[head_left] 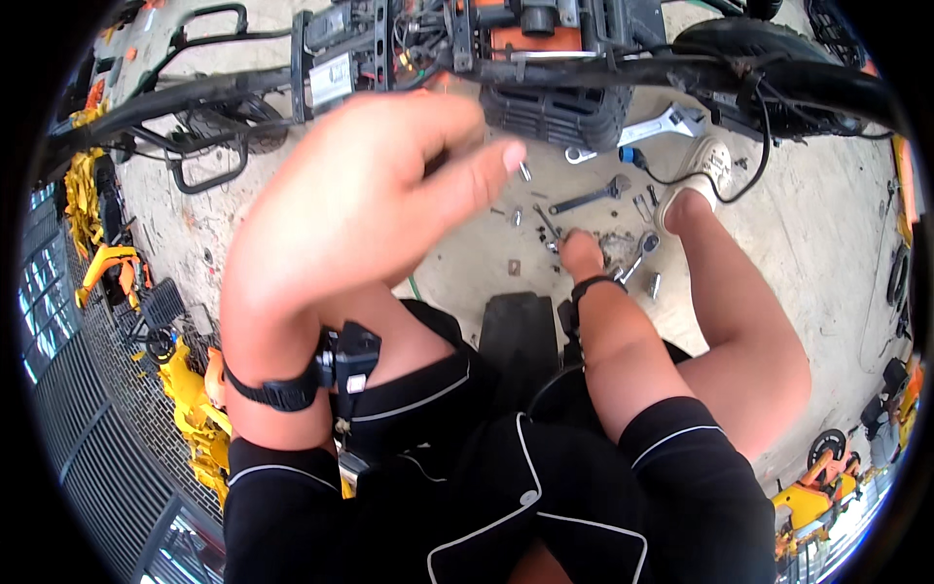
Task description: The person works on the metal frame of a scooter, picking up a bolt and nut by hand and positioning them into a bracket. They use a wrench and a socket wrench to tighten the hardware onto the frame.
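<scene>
Your left hand [360,195] is raised close to the camera, fingers loosely curled with the thumb stretched out toward the right; it grips nothing that you can see. Your right hand [581,255] is down on the pale concrete floor [827,224], reaching forward into the scatter of small metal bolts and sockets [545,226]. Its fingertips are among the parts, but whether they are pinching one or only touching you cannot tell, since the fingers are too small and folded under.

The loose parts lie straight ahead of your right hand, between it and the dark ribbed motor block of the upturned vehicle [555,112]. So the right hand is far nearer; the left hangs well above and to the left.

Just beyond the scatter a dark open-ended spanner [587,200] lies with its long axis running left to right, tilted slightly up at the right. Farther off, a large silver adjustable wrench [642,131] lies at a similar slant, near your foot in a white shoe [702,165]. A shiny ratchet handle [638,255] rests just right of your right hand, against your bare leg.

A black cable [749,146] loops down from the frame past the shoe. The black seat edge [519,331] sits between your knees.
</scene>
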Demonstrator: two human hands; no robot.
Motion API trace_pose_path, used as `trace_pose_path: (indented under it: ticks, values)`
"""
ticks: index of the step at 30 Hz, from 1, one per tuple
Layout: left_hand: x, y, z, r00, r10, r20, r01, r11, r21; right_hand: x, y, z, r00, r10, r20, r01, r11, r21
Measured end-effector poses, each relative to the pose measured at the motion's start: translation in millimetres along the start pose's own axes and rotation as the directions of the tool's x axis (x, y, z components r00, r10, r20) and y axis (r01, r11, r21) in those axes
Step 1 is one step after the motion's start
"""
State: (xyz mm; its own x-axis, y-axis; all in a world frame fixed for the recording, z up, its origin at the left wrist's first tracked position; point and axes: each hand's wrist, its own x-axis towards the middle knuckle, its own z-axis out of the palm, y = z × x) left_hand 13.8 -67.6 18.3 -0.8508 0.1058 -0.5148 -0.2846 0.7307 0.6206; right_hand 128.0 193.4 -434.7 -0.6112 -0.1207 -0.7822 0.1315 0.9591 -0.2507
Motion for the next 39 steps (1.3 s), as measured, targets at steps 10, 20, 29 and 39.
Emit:
trace_pose_path:
  ticks: [10, 20, 29, 39]
  values:
    - [9, -1, 19, 0.979, 0.080, -0.187, -0.072, 0.996, 0.051, 13, -7, 19, 0.980, -0.157, -0.118, 0.143, 0.982, -0.120]
    - [25, 3, 37, 0.845, 0.382, -0.374, -0.294, 0.917, 0.270, -72, -106, -149, 0.768, -0.514, -0.382, 0.508, 0.852, -0.125]
    - [-12, -18, 30, 0.846, 0.221, -0.486, -0.147, 0.972, 0.185, -208, -127, -261, 0.692, -0.534, -0.485, 0.696, 0.316, 0.645]
    - [-1, -41, 17, 0.809, 0.359, -0.466, -0.256, 0.928, 0.270, -167, -91, -71, 0.428, -0.407, 0.807, 0.778, 0.620, -0.100]
